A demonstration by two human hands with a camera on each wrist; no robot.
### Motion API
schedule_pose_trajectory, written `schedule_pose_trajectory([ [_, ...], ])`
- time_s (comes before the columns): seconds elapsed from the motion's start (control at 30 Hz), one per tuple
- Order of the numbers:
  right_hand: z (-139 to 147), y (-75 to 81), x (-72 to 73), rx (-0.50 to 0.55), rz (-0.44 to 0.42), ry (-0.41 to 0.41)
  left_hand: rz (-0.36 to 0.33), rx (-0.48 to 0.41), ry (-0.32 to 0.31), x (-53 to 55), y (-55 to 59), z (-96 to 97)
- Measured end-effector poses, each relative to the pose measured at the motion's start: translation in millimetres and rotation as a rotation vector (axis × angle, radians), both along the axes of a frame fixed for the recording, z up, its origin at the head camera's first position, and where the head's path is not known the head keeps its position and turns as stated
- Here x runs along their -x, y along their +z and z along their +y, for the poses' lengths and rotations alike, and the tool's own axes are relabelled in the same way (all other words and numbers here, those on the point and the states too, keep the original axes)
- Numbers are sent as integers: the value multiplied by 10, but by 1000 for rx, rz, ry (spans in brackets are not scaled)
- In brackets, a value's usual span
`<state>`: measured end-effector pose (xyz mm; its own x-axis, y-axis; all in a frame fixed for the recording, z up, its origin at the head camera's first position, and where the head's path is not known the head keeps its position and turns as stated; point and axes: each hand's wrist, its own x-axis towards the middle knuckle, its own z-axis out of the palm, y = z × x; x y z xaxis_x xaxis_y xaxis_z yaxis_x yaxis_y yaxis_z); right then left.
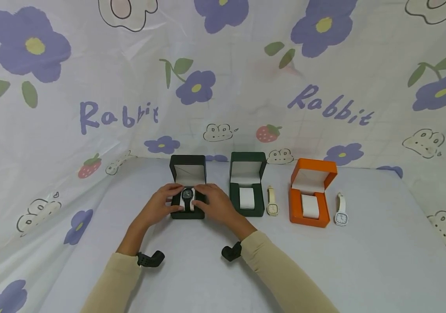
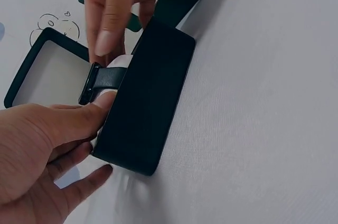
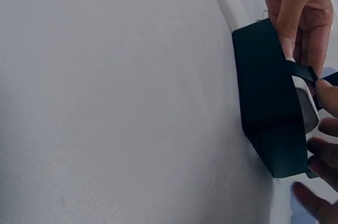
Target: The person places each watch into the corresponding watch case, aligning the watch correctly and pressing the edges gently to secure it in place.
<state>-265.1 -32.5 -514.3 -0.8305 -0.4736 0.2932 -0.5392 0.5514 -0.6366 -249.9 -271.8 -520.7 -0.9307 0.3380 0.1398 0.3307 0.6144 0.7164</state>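
A black watch (image 1: 187,194) is wrapped round a white cushion (image 1: 182,203) in the open dark watch box (image 1: 187,215) at the left of the row. From the left, my left hand (image 1: 160,202) pinches the cushion's end between thumb and fingers. My right hand (image 1: 216,203) grips the opposite end, its thumb and fingers close to the watch's edge. In the left wrist view the dark strap (image 2: 110,77) curves over the cushion, with the left thumb (image 2: 84,121) pressed beside it. The box front hides the cushion's lower part.
Right of my hands stands an open green watch box (image 1: 259,204) with a white cushion, then a gold watch (image 1: 272,202). Farther right are an open orange box (image 1: 295,213) and a white-strapped watch (image 1: 341,211). A patterned cloth (image 1: 238,108) hangs behind the white table (image 1: 207,265).
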Motion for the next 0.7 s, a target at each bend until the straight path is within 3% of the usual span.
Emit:
schedule_pose_trajectory([
  [0.17, 21, 102, 71, 278, 139, -175, -12, -11, 9, -23, 16, 24],
  [0.3, 17, 293, 143, 408, 163, -186, -8, -42, 47, -86, 3, 8],
  [0.47, 4, 493, 223, 414, -5, -136, 4, -146, 127, -207, 19, -18],
  [0.6, -12, 602, 280, 380, -134, -118, -59, -187, 168, -264, 1, -40],
  [0.7, -19, 656, 324, 366, -186, -106, -117, -178, 157, -267, -43, -51],
])
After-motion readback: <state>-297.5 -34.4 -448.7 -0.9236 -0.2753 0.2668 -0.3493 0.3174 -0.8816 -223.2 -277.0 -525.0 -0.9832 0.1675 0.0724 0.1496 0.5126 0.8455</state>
